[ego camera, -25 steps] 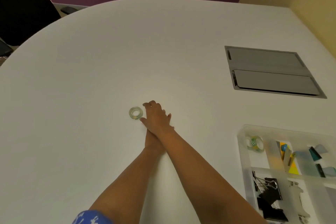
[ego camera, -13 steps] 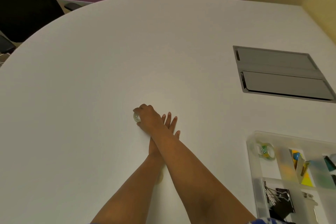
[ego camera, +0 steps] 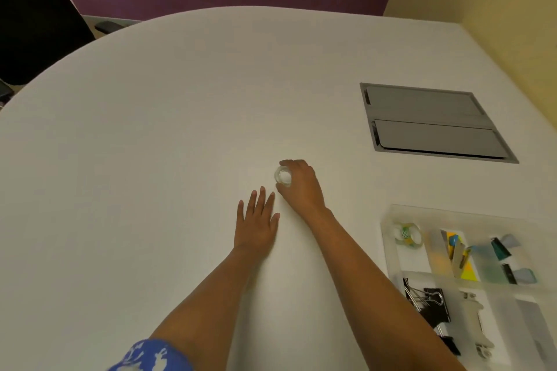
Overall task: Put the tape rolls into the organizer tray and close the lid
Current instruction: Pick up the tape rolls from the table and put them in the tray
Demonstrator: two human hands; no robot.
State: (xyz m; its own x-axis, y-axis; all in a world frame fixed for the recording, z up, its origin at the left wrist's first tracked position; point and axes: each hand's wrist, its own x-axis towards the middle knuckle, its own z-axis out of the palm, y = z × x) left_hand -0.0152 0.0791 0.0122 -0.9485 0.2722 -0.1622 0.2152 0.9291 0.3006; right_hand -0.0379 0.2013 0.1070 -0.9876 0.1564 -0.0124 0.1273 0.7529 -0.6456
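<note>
My right hand grips a small clear tape roll between fingers and thumb, just above the white table near its middle. Beside it, my left hand lies flat on the table, palm down, fingers spread, holding nothing. At the lower right stands the translucent organizer tray, uncovered. A second tape roll with a dotted core lies in its top left compartment. I see no lid.
The tray also holds black binder clips, coloured sticky flags and small clips. A grey cable hatch is set into the table at the right. A black chair stands beyond the far left edge.
My right hand closed on the clear tape roll and picked it up, moving right. My arms uncrossed, and my left hand now lies flat to the left of the right hand.
</note>
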